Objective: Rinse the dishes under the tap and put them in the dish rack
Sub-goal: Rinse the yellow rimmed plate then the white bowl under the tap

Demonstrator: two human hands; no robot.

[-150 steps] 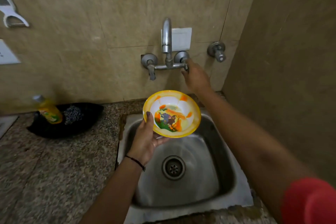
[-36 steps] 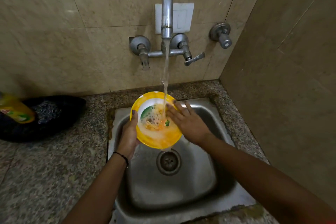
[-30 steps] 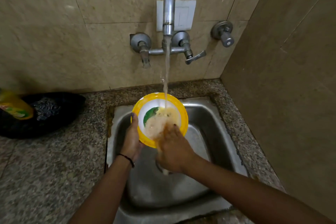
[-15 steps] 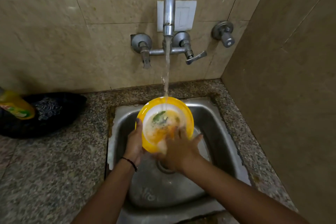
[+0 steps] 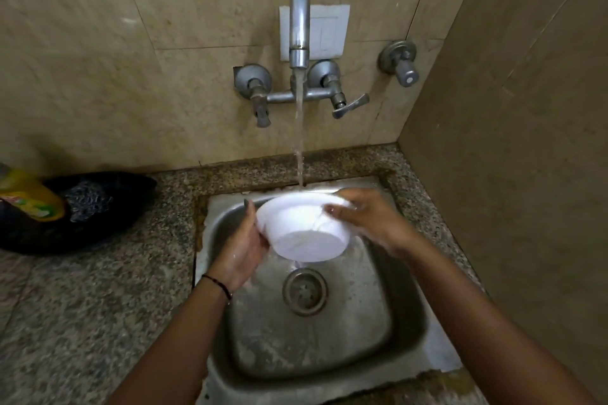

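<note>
The bowl (image 5: pixel 304 230) is turned over above the steel sink (image 5: pixel 404 322), so only its white underside and base face me. My left hand (image 5: pixel 243 246) grips its left rim. My right hand (image 5: pixel 368 220) holds the right rim, fingers lying on the outer wall. Water runs from the wall tap (image 5: pixel 299 20) and strikes the bowl's far rim, then streams down off the base. The dish rack is out of view.
The drain (image 5: pixel 305 291) sits just below the bowl. On the granite counter (image 5: pixel 98 299) to the left lie a black tray (image 5: pixel 108 207) with a scrubber and a yellow soap bottle (image 5: pixel 29 197). A tiled wall closes the right side.
The bowl has been flipped from its yellow printed inside facing up to its white underside. My right hand left the inside and went to the right rim.
</note>
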